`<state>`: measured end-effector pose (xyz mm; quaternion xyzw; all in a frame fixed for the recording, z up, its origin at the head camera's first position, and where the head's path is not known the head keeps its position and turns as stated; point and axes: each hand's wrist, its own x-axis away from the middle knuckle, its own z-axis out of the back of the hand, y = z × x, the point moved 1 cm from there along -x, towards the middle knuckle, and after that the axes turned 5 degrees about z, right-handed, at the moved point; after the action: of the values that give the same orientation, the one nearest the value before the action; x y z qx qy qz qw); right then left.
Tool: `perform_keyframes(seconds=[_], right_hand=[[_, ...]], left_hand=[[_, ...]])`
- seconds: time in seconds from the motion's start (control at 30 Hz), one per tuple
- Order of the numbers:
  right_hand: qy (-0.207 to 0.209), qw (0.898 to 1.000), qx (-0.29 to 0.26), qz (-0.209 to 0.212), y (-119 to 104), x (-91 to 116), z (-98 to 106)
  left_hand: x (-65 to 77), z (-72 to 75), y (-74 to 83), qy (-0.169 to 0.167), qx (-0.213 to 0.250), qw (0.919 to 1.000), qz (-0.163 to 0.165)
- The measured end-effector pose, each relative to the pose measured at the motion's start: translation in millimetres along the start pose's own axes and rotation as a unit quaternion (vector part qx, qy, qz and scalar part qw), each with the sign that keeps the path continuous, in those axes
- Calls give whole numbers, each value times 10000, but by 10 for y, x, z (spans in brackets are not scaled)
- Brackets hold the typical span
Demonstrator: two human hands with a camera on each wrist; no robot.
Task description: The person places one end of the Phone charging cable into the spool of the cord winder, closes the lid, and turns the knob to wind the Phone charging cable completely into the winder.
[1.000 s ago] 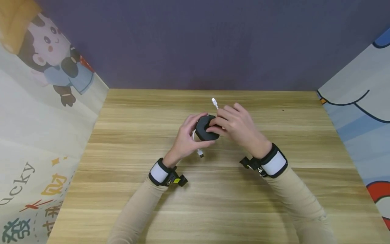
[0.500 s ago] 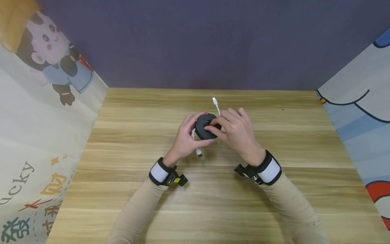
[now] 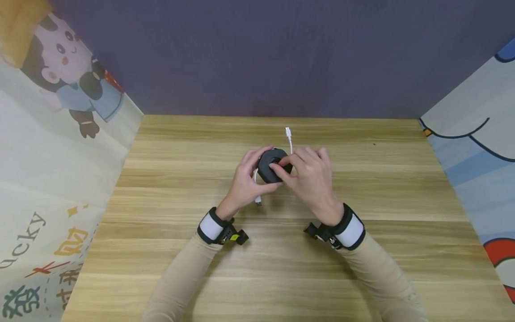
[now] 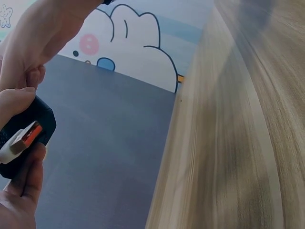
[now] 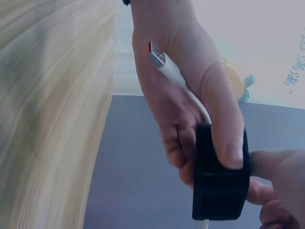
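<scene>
A black eight-sided cable winder [image 3: 265,173] is held up over the table, gripped around its rim by my left hand [image 3: 243,182]. Thumb and fingertips of my right hand [image 3: 313,179] pinch at the round recess in the winder's middle; the part between them is hidden. White cable runs out of both sides. Its small plug [image 3: 288,132] points away at the back, while the USB plug [image 3: 258,200] hangs by the left palm. In the right wrist view the left thumb presses on the side of the winder [image 5: 219,193], with the USB plug [image 5: 164,64] across the palm.
Below the hands spreads a wood-grain table [image 3: 273,268]. A dark purple-grey panel [image 3: 281,58] rises behind it. Printed cartoon sheets flank the table at left [image 3: 52,170] and right [image 3: 474,147]. Each wrist wears a strapped-on camera.
My right hand and forearm have swung left and towards the body while the fingers stay at the winder's middle. The small plug has shifted slightly right; the USB plug slightly left.
</scene>
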<state>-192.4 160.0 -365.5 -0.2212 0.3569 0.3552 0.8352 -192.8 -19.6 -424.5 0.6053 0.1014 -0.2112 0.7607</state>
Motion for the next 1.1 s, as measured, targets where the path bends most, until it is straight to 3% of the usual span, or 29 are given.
perform_keyframes(seconds=[0.77, 1.1], right_hand=[[177, 9982, 193, -543, -104, 24, -65], [151, 9967, 321, -728, -134, 25, -82]], left_hand=[[5, -4, 0, 209, -318, 9992, -101], [3, -33, -7, 283, -168, 9993, -148]])
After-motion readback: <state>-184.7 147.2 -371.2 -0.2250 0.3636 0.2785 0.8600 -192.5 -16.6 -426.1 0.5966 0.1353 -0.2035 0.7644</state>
